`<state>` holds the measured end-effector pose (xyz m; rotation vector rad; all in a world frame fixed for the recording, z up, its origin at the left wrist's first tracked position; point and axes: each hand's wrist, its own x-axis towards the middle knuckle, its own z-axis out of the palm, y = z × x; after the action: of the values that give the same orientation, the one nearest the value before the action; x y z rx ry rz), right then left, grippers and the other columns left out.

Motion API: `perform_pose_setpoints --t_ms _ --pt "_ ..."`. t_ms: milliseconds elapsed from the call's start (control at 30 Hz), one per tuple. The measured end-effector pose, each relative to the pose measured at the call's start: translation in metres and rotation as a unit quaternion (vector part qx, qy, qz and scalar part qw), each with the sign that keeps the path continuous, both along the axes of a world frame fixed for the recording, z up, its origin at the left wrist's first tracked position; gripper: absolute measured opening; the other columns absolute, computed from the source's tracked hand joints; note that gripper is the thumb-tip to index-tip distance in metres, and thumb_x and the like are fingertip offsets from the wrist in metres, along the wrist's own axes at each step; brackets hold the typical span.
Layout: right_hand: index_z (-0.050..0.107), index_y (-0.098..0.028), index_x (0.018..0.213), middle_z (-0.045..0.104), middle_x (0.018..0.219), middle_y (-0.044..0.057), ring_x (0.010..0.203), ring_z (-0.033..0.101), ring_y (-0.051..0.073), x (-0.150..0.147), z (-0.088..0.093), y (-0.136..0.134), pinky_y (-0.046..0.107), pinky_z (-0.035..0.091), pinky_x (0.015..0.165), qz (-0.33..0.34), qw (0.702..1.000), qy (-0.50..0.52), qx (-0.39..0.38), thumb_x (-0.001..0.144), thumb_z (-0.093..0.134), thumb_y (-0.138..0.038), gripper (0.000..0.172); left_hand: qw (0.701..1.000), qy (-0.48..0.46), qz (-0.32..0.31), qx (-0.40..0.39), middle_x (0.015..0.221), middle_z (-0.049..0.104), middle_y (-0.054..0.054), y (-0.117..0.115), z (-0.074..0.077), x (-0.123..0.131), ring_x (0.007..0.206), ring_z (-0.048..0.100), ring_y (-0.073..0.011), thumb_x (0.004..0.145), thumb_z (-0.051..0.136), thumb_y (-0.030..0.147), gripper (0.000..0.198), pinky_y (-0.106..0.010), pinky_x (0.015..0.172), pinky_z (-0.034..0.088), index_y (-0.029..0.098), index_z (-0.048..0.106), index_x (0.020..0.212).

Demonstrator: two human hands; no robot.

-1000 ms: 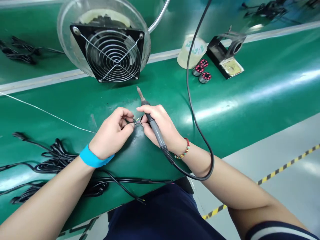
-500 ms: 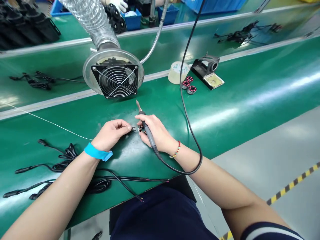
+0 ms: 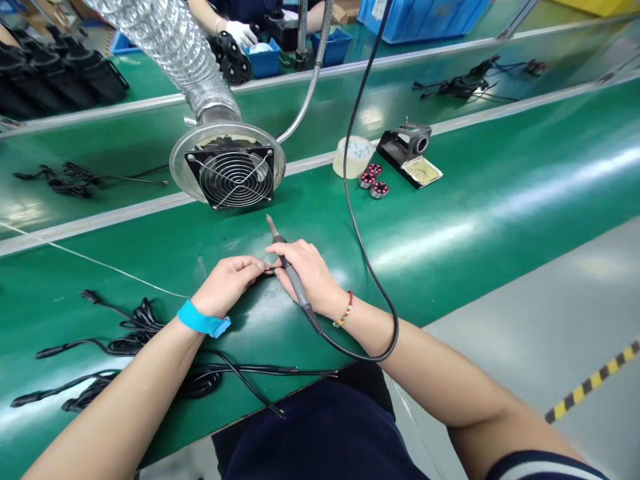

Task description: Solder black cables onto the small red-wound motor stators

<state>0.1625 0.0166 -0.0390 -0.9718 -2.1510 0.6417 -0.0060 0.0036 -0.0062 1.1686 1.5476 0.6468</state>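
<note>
My left hand (image 3: 227,283), with a blue wrist strap, pinches the end of a thin wire on the green belt (image 3: 450,220). My right hand (image 3: 307,273) grips a soldering iron (image 3: 287,263) whose tip points away toward the fan, and its fingers also hold a small part against the wire end. The part is mostly hidden between the fingertips of both hands. The iron's black cord (image 3: 367,267) loops from my right wrist up and out of view.
A fume fan (image 3: 233,175) on a silver duct stands just beyond my hands. Right of it are a tape roll (image 3: 353,155), two small red-topped coils (image 3: 373,185) and an iron stand (image 3: 410,153). Black cables (image 3: 135,333) lie at my left. A co-worker's gloved hand (image 3: 240,30) works far behind.
The camera has tilted up and back, showing more of the far benches. My hands stay together on the belt, with the fingertips now closer around the small part.
</note>
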Motion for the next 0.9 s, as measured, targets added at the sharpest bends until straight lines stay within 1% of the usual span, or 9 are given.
perform_pose_setpoints --t_ms 167,267,400,500,533,600,700,800,900 --pt "0.054 -0.019 0.116 0.070 0.088 0.003 0.086 0.056 0.021 -0.004 0.000 -0.002 0.037 0.045 0.082 -0.040 0.998 0.035 -0.030 0.083 0.049 -0.011 0.034 0.986 0.084 -0.123 0.074 0.063 0.063 -0.002 -0.001 -0.001 0.004 0.061 0.052 -0.0143 0.075 0.054 0.040 0.029 -0.027 0.062 0.040 0.017 0.067 0.064" --pt "0.053 -0.020 0.117 0.070 0.089 0.003 0.089 0.059 0.021 -0.004 0.000 0.000 0.037 0.047 0.086 -0.036 0.997 0.054 -0.046 0.084 0.049 -0.012 0.034 0.969 0.151 -0.144 0.133 0.064 0.062 -0.003 -0.004 -0.002 0.009 0.062 0.053 -0.0149 0.081 0.048 0.033 0.030 -0.028 0.063 0.041 0.018 0.064 0.061" --pt "0.049 -0.024 0.122 0.068 0.103 0.004 0.100 0.062 0.019 0.003 0.000 0.001 0.039 0.047 0.094 -0.042 0.992 0.093 -0.077 0.083 0.047 -0.011 0.041 0.967 0.156 -0.114 0.165 0.073 0.067 -0.004 -0.005 0.000 0.005 0.072 0.059 -0.0172 0.085 0.046 0.033 0.031 -0.029 0.072 0.045 0.018 0.071 0.073" --pt "0.047 -0.022 0.125 0.065 0.115 0.008 0.109 0.060 0.021 0.010 0.002 -0.001 0.042 0.046 0.099 -0.029 0.994 0.084 -0.069 0.081 0.049 -0.011 0.045 0.973 0.132 -0.029 0.186 0.086 0.071 -0.006 -0.003 0.004 -0.004 0.084 0.062 -0.0187 0.085 0.050 0.036 0.031 -0.031 0.081 0.047 0.017 0.074 0.086" --pt "0.047 -0.021 0.126 0.064 0.116 0.009 0.110 0.058 0.023 0.011 0.002 -0.002 0.043 0.046 0.099 -0.016 0.996 0.066 -0.064 0.080 0.051 -0.012 0.046 0.976 0.117 0.006 0.184 0.086 0.071 -0.006 -0.003 0.007 -0.006 0.083 0.062 -0.0183 0.084 0.052 0.038 0.032 -0.030 0.080 0.047 0.016 0.074 0.089" --pt "0.047 -0.020 0.126 0.064 0.116 0.010 0.108 0.057 0.025 0.013 0.003 -0.003 0.046 0.047 0.096 0.009 0.998 0.020 -0.057 0.079 0.053 -0.013 0.048 0.981 0.073 0.068 0.167 0.082 0.070 -0.006 -0.002 0.016 -0.009 0.070 0.060 -0.0157 0.082 0.053 0.042 0.036 -0.028 0.068 0.048 0.014 0.073 0.093" --pt "0.049 -0.021 0.126 0.065 0.112 0.010 0.101 0.057 0.027 0.013 0.003 -0.003 0.048 0.048 0.091 0.008 0.998 -0.031 -0.048 0.079 0.053 -0.013 0.048 0.981 0.016 0.114 0.156 0.072 0.064 -0.003 0.002 0.038 -0.014 0.049 0.048 -0.0095 0.081 0.053 0.044 0.039 -0.023 0.048 0.039 0.012 0.070 0.094" --pt "0.050 -0.019 0.126 0.066 0.107 0.012 0.097 0.057 0.028 0.014 0.002 -0.001 0.049 0.048 0.089 -0.039 0.997 -0.042 -0.042 0.079 0.054 -0.017 0.047 0.980 0.066 0.072 0.172 0.063 0.058 0.000 0.004 0.063 -0.034 0.047 0.042 -0.0080 0.079 0.052 0.041 0.033 -0.021 0.047 0.035 0.015 0.071 0.087" --pt "0.050 -0.016 0.125 0.067 0.105 0.013 0.094 0.058 0.029 0.019 0.001 0.002 0.050 0.049 0.088 -0.079 0.995 -0.047 -0.038 0.079 0.054 -0.019 0.046 0.970 0.187 -0.043 0.152 0.069 0.065 -0.001 -0.007 0.076 -0.071 0.064 0.056 -0.0138 0.074 0.055 0.040 0.027 -0.023 0.062 0.043 0.019 0.072 0.081"
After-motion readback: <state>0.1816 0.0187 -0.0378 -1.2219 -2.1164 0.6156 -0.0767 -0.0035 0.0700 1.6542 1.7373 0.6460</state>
